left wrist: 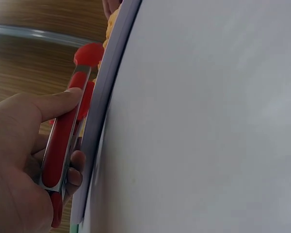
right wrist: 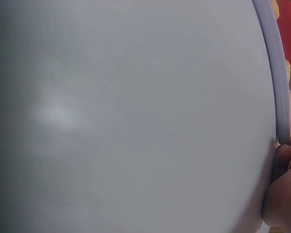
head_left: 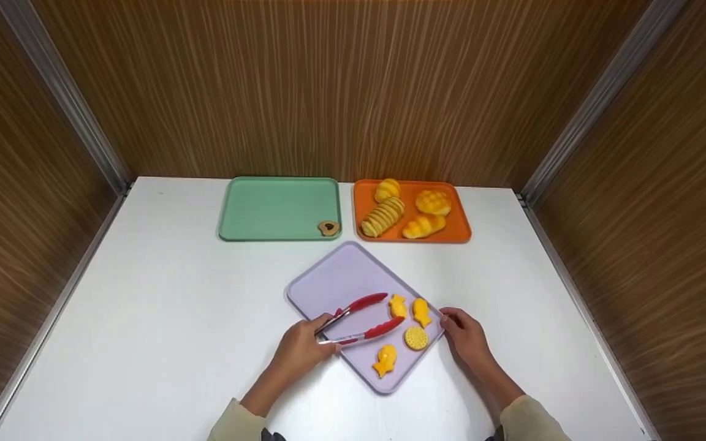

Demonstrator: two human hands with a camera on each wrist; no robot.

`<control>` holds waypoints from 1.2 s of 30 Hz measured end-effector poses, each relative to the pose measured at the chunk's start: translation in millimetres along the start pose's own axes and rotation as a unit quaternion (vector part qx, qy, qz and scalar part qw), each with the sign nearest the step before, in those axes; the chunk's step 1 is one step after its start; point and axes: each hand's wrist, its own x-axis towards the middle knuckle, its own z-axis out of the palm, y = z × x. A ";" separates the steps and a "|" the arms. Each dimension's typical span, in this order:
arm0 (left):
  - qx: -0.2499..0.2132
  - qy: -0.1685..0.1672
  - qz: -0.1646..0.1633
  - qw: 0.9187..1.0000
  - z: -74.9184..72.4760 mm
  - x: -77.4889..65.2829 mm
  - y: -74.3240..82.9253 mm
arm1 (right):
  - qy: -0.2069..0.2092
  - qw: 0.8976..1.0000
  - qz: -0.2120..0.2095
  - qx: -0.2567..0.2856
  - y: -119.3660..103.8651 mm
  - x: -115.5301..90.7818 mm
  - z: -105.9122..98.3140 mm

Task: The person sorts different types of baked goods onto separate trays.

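Note:
In the head view a lilac tray [head_left: 334,275] lies turned cornerwise on the white table. My left hand [head_left: 299,348] grips a pair of tongs [head_left: 383,327] over its near left edge, the two red tips spread apart with nothing between them. In the left wrist view the thumb lies along the red handle of the tongs [left wrist: 63,141]. My right hand [head_left: 468,337] pinches the tray's right corner. Near that corner, several yellow pieces rest on the tray: fish-shaped biscuits [head_left: 420,311] and a round biscuit [head_left: 415,338].
At the back left stands a green tray [head_left: 273,208] with a brown biscuit [head_left: 328,228] in its near right corner. Beside it, an orange tray [head_left: 411,239] carries several bread rolls [head_left: 383,217]. Wood-patterned walls [head_left: 341,92] enclose the white table [head_left: 163,324] on three sides.

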 end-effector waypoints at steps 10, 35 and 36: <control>0.014 -0.018 -0.015 1.000 5.9 6.6 5.1 | 0.005 1.000 -0.008 0.000 0.1 -0.4 0.0; 0.081 0.013 0.027 0.996 6.5 15.2 12.8 | -0.007 1.000 0.016 -0.002 -1.8 0.0 0.1; 0.079 0.013 0.027 0.996 6.4 15.3 12.8 | -0.008 1.000 0.018 -0.001 -2.1 0.1 0.0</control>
